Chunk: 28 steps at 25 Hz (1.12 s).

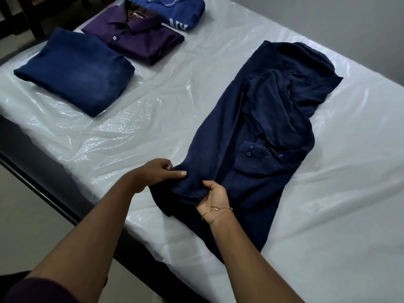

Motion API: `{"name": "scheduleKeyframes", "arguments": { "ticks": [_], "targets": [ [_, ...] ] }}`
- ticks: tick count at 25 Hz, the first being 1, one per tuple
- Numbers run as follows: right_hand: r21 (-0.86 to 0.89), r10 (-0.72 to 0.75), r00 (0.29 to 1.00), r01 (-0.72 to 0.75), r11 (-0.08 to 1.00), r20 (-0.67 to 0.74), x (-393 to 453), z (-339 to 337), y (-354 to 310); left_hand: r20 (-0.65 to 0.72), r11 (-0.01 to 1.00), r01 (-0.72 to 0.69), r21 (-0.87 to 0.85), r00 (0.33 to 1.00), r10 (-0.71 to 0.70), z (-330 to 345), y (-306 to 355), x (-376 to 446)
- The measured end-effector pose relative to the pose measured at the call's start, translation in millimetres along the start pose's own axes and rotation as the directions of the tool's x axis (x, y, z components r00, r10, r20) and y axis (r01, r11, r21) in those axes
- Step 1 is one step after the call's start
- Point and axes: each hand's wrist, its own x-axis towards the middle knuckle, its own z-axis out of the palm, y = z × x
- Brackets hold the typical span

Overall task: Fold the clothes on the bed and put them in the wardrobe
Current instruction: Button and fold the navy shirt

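Observation:
A dark navy button-up shirt lies lengthwise on the bed, its sleeves folded inward and a buttoned cuff showing near the middle. My left hand pinches the shirt's near hem at its left corner. My right hand, with a gold bracelet at the wrist, grips the same hem from underneath, thumb on top of the cloth. The hem is raised a little off the mattress between both hands.
Three folded garments lie in a row along the bed's far left side: blue denim, a purple collared shirt and a blue printed T-shirt. Crinkled clear plastic covers the white mattress. The bed's dark frame edge runs along the left.

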Motion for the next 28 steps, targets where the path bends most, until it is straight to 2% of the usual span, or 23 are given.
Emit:
{"name": "scheduleKeyframes", "arguments": {
  "ticks": [2, 3, 5, 6, 7, 8, 9, 10, 11, 12, 14, 16, 17, 18, 20, 22, 24, 26, 28],
  "targets": [
    [0.006, -0.084, 0.993, 0.084, 0.996, -0.085, -2, -1, 2, -0.028, 1.000, -0.010, -0.013, 1.000, 0.009, -8, -13, 2],
    [-0.063, -0.137, 0.979, 0.129, 0.990, -0.148, -4, 2, 1, -0.010, 0.999, 0.024, -0.026, 1.000, -0.024, -13, -18, 4],
    [-0.365, -0.291, 0.920, 0.184, 0.913, -0.263, -16, 17, -2, 0.066, 0.994, 0.085, 0.071, 0.994, -0.090, -19, -31, 7],
    [-0.543, -0.394, 0.868, 0.183, 0.820, -0.303, -21, 24, -1, 0.069, 0.985, 0.117, 0.126, 0.990, -0.127, -22, -37, 9],
    [-0.708, -0.514, 0.796, 0.160, 0.688, -0.320, -25, 30, 2, 0.045, 0.975, 0.149, 0.163, 0.986, -0.158, -24, -42, 12],
    [-0.866, -0.656, 0.707, 0.126, 0.484, -0.264, -25, 32, 7, 0.002, 0.965, 0.176, 0.194, 0.984, -0.180, -26, -47, 14],
    [-0.975, -0.803, 0.585, 0.086, 0.203, -0.116, -21, 31, 14, -0.041, 0.953, 0.197, 0.230, 0.980, -0.193, -26, -50, 17],
    [-0.996, -0.879, 0.469, 0.048, -0.073, 0.087, -17, 29, 21, -0.071, 0.941, 0.211, 0.264, 0.977, -0.199, -27, -52, 20],
    [-0.955, -0.862, 0.420, 0.038, -0.295, 0.283, -12, 26, 26, -0.090, 0.929, 0.217, 0.299, 0.976, -0.199, -28, -53, 22],
    [-0.889, -0.784, 0.455, 0.035, -0.457, 0.421, -8, 21, 30, -0.098, 0.910, 0.220, 0.352, 0.975, -0.198, -29, -53, 25],
    [-0.761, -0.596, 0.597, 0.038, -0.647, 0.537, 0, 0, 36, -0.116, 0.829, 0.237, 0.507, 0.972, -0.206, -33, -50, 29],
    [-0.691, -0.511, 0.669, 0.006, -0.723, 0.540, 6, -16, 39, -0.214, 0.732, 0.265, 0.628, 0.963, -0.164, -29, -44, 30],
    [-0.678, -0.506, 0.672, -0.008, -0.735, 0.541, 6, -16, 41, -0.301, 0.705, 0.278, 0.652, 0.949, -0.096, -26, -43, 30],
    [-0.683, -0.519, 0.657, -0.008, -0.730, 0.547, 5, -10, 42, -0.402, 0.699, 0.278, 0.659, 0.915, 0.015, -21, -43, 28],
    [-0.722, -0.586, 0.583, 0.001, -0.692, 0.562, -3, 11, 29, -0.533, 0.700, 0.213, 0.681, 0.800, 0.275, -8, -45, 28],
    [-0.757, -0.665, 0.476, 0.003, -0.653, 0.576, -6, 29, -3, -0.531, 0.678, 0.100, 0.729, 0.707, 0.467, 9, -41, 32],
    [-0.803, -0.747, 0.385, -0.026, -0.596, 0.542, -8, 36, -43, -0.498, 0.673, -0.015, 0.739, 0.662, 0.561, 26, -23, 40],
    [-0.854, -0.837, 0.317, -0.129, -0.505, 0.447, -8, 31, -86, -0.439, 0.681, -0.152, 0.716, 0.660, 0.609, 44, 9, 49],
    [-0.882, -0.886, 0.323, -0.228, -0.413, 0.332, -11, 14, -126, -0.345, 0.671, -0.285, 0.685, 0.684, 0.642, 63, 43, 63]
  ]
}}
